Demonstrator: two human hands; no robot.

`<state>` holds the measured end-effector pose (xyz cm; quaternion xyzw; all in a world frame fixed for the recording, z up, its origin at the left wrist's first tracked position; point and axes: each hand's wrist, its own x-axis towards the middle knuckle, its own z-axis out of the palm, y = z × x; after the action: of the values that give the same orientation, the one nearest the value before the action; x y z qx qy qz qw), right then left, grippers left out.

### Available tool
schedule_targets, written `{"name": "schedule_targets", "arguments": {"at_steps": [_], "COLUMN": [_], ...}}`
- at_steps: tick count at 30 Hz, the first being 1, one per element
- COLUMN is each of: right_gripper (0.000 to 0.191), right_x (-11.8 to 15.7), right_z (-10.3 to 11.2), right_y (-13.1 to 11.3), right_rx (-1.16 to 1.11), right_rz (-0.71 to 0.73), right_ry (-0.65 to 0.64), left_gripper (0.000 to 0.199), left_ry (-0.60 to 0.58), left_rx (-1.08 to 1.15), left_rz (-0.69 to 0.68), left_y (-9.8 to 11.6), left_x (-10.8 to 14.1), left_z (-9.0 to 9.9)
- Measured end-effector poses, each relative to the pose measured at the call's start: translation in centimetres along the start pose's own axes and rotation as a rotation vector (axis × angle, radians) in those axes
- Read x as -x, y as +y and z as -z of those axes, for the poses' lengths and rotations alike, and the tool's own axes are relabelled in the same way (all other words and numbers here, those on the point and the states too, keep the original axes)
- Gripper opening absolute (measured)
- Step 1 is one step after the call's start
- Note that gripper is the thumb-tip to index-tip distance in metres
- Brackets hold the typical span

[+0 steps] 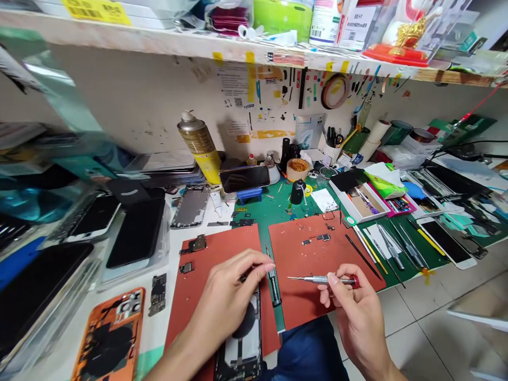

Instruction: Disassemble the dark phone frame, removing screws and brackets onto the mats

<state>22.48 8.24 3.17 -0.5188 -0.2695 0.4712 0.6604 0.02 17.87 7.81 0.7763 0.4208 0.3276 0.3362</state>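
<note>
My left hand (228, 296) rests on an opened phone (242, 338) that lies on the left red mat (206, 286), fingers curled over its upper end. My right hand (353, 312) grips a silver screwdriver with a red cap (323, 279), held level with its tip pointing left over the right red mat (317, 264). A dark tool (273, 280) lies in the gap between the two mats. Small phone parts (323, 237) sit on the right mat, and several more (194, 246) near the left mat's top edge.
An orange phone back (111, 338) lies at the front left, with phones and screens (135, 233) stacked beyond. A yellow spray can (200, 145), a phone on a blue stand (245, 180), tape rolls and tweezers (389, 246) crowd the green mat. A cluttered shelf runs overhead.
</note>
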Motion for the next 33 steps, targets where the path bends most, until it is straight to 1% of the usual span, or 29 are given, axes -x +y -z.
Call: {"name": "schedule_targets", "arguments": {"at_steps": [3, 5, 8, 11, 14, 17, 20, 26, 33], "right_gripper": [0.033, 0.032, 0.032, 0.037, 0.041, 0.039, 0.035, 0.027, 0.029], "right_x": [0.8, 1.5, 2.2, 2.2, 1.9, 1.9, 1.9, 1.8, 1.7], "right_z": [1.8, 2.2, 1.6, 0.9, 0.7, 0.9, 0.9, 1.0, 0.8], "right_y": [1.3, 2.1, 2.7, 2.8, 2.7, 2.6, 2.5, 2.8, 2.7], "right_rx": [0.053, 0.071, 0.070, 0.076, 0.118, 0.168, 0.186, 0.153, 0.147], "right_rz": [0.034, 0.053, 0.038, 0.026, 0.006, -0.015, -0.003, 0.054, 0.058], "right_ry": [0.082, 0.139, 0.231, 0.276, 0.312, 0.315, 0.311, 0.271, 0.290], "left_gripper": [0.020, 0.020, 0.016, 0.014, 0.014, 0.016, 0.018, 0.019, 0.023], "left_ry": [-0.026, -0.059, -0.100, -0.141, -0.174, -0.186, -0.190, -0.195, -0.187], "left_rx": [-0.073, -0.115, -0.200, -0.280, -0.341, -0.395, -0.441, -0.478, -0.513], "left_rz": [-0.027, -0.033, -0.027, -0.019, -0.023, -0.038, -0.056, -0.089, -0.111], "left_y": [-1.2, -2.1, -3.6, -4.7, -5.3, -5.5, -5.7, -6.1, -6.2], "left_x": [-3.7, -6.2, -9.2, -10.6, -11.0, -10.8, -10.6, -10.4, -10.0], "left_z": [-0.2, -0.8, -2.2, -3.7, -4.9, -5.5, -5.6, -5.6, -5.8]}}
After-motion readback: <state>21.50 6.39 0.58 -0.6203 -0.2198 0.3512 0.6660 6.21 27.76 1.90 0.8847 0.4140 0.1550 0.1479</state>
